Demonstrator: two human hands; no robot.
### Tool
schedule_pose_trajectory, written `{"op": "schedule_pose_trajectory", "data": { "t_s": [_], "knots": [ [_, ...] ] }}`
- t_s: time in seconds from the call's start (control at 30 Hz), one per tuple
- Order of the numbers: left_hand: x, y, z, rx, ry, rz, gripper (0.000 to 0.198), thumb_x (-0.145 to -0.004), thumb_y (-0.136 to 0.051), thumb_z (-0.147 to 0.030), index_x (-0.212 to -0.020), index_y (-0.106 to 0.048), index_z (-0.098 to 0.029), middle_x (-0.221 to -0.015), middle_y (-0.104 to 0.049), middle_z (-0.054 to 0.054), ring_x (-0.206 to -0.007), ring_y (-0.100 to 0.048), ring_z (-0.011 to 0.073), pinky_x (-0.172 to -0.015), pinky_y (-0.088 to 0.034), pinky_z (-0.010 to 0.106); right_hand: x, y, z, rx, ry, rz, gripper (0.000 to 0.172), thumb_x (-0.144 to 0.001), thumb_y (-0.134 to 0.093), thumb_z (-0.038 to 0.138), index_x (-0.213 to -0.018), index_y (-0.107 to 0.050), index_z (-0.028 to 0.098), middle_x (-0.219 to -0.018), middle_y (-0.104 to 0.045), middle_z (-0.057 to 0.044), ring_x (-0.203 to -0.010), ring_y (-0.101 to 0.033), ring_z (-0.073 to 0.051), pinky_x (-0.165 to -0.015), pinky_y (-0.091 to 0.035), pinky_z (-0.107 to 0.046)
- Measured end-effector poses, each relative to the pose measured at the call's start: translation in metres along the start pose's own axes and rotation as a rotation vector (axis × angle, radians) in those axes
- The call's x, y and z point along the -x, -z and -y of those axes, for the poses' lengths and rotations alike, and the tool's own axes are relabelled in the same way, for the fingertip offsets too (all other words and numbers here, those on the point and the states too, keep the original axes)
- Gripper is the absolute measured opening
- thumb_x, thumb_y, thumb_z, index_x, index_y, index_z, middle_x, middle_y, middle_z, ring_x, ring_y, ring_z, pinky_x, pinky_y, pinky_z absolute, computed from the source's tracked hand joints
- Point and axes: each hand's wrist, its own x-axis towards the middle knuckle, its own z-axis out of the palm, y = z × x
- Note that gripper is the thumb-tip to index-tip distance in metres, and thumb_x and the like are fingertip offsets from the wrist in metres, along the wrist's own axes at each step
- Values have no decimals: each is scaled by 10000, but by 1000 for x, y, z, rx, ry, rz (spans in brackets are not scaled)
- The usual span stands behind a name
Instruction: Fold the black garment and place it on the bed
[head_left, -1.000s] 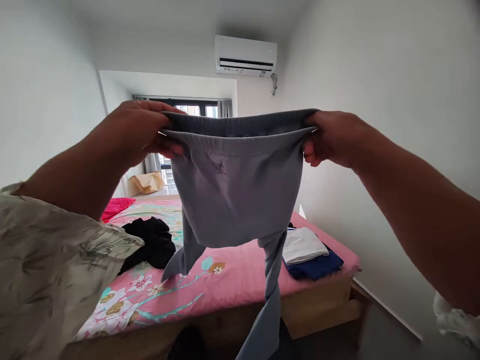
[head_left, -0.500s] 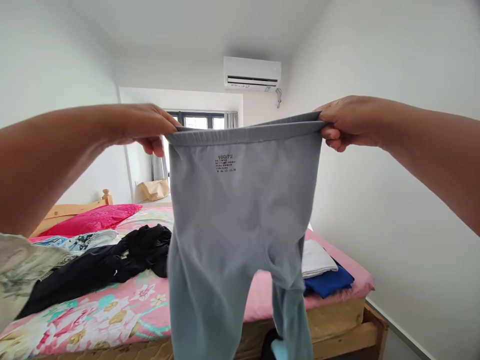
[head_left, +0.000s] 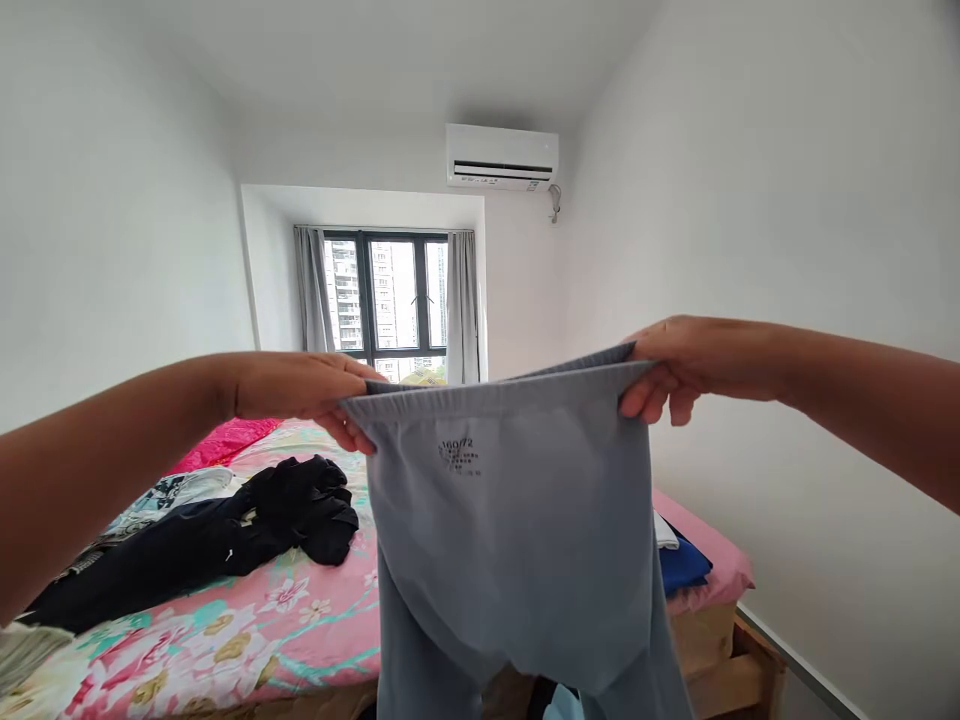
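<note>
Grey pants (head_left: 517, 520) hang in front of me from their elastic waistband, with printed size text on the inner side near the top. My left hand (head_left: 322, 395) is closed on the left end of the waistband, thumb hidden by the fabric. At the right end, my right hand (head_left: 667, 365) pinches the band, its fingers curled under. The waistband is stretched between both hands and slightly open at the top. Both legs run down past the bottom edge of the view.
Black clothes (head_left: 300, 510) lie on a flowered bed (head_left: 300, 620), near a red pillow (head_left: 225, 443). Folded blue cloth (head_left: 684, 562) and white cloth (head_left: 664, 532) rest at the bed's right side. A wall (head_left: 825, 220) stands at the right.
Both hands and the pants' waistband have moved lower in view, uncovering the window. The pants' lower part has swung to the right.
</note>
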Motion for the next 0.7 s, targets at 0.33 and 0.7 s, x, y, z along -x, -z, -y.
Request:
{"op": "schedule_pose_trajectory", "data": {
  "t_s": [0.33, 0.7],
  "knots": [
    [23, -27, 40, 194, -73, -165, 446, -694, -718, -414, -1083, -671, -201, -805, -728, 32, -718, -672, 196, -589, -507, 234, 15, -7, -42, 68, 109, 360, 354, -670, -752, 486, -891, -743, 210, -990, -714, -85, -956, -656, -279, -722, -578, -312],
    [8, -53, 76, 312, 21, -236, 347, -791, -617, -544, -806, -629, -198, -431, -603, -1, -391, -545, 131, -449, -405, 216, 10, -35, -58, 106, 397, -25, 365, -753, -642, 565, -847, -731, 224, -881, -666, -55, -824, -581, -212, -761, -484, -334]
  ]
}}
